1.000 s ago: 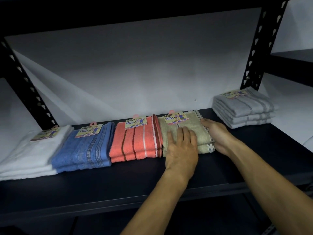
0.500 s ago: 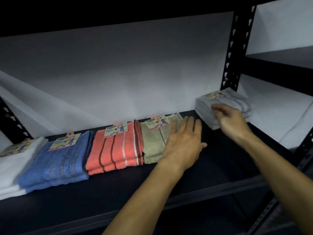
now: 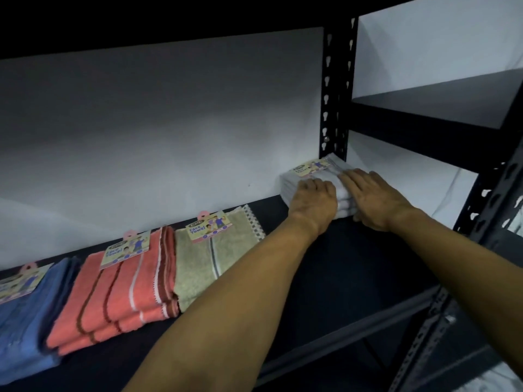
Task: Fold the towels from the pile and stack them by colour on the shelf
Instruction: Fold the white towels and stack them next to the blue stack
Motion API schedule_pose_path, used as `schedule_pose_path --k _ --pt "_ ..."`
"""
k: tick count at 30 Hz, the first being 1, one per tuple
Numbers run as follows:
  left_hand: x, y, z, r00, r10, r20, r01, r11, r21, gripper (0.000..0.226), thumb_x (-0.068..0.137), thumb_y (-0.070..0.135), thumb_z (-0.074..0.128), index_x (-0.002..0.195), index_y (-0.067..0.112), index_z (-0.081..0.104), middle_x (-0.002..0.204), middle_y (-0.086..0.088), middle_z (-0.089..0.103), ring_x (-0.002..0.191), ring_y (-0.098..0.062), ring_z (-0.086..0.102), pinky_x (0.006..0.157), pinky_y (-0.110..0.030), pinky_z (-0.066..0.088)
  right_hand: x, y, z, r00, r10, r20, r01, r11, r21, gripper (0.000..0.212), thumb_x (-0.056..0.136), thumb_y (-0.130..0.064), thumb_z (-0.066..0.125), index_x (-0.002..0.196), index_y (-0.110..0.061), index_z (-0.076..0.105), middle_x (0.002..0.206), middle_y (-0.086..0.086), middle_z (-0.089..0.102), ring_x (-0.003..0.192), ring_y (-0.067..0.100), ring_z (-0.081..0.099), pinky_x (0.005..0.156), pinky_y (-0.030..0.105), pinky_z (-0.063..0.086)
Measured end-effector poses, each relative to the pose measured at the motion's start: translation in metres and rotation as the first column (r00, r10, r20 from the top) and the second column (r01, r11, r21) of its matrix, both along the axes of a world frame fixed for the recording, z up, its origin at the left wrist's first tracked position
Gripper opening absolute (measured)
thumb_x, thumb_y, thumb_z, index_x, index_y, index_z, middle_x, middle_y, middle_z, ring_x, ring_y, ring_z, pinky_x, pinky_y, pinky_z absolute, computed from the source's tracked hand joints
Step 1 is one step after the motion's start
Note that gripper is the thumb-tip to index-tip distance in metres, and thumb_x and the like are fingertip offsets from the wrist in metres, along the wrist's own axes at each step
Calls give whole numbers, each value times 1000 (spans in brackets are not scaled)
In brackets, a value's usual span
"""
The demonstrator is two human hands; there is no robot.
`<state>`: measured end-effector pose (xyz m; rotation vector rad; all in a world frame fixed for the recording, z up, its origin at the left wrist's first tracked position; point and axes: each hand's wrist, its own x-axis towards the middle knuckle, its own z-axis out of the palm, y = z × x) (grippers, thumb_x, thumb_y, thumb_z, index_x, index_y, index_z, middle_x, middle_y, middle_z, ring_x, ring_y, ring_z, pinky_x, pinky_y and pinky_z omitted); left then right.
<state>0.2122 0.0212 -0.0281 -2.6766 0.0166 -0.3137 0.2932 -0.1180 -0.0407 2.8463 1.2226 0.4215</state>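
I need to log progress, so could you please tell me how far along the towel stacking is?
Done: folded blue stack, coral stack and beige stack lie side by side on the shelf. In hand: the left hand and right hand are on the grey stack near the upright. Left: no unfolded pile shows here, so I cannot tell.

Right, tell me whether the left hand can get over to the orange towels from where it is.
Probably yes. The left hand rests on the grey towels, holding nothing, and only the low green towels lie between it and the orange towels on the open shelf.
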Motion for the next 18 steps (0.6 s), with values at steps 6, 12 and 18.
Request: schedule_pose_path --k 6,12,18 --pt "3 -8 -4 999 -14 -36 13 999 -36 47 94 16 58 133 -2 39 126 -20 57 111 -31 57 94 -37 43 17 -1 -20 990 126 70 -131 989 75 78 75 -2 75 142 6 36 140 29 45 132 44 40 113 49 28" --pt "-13 -12 4 999 -42 -31 40 997 -71 47 96 14 56 137 2 37 125 -15 58 110 -27 59 87 -34 45 6 -5 -28 960 186 209 -215 969 124 75 57 4 83 125 11 54 118 28 61 108 46 58 95 51 48" --pt "-55 -21 4 999 -3 -47 -3 991 -134 56 91 13 63 138 1 34 125 -18 56 111 -31 56 88 -36 47 -35 -16 -26 939 247 238 -292 940 176 72 61 2 81 127 6 54 119 19 61 108 39 57 93 48 51"
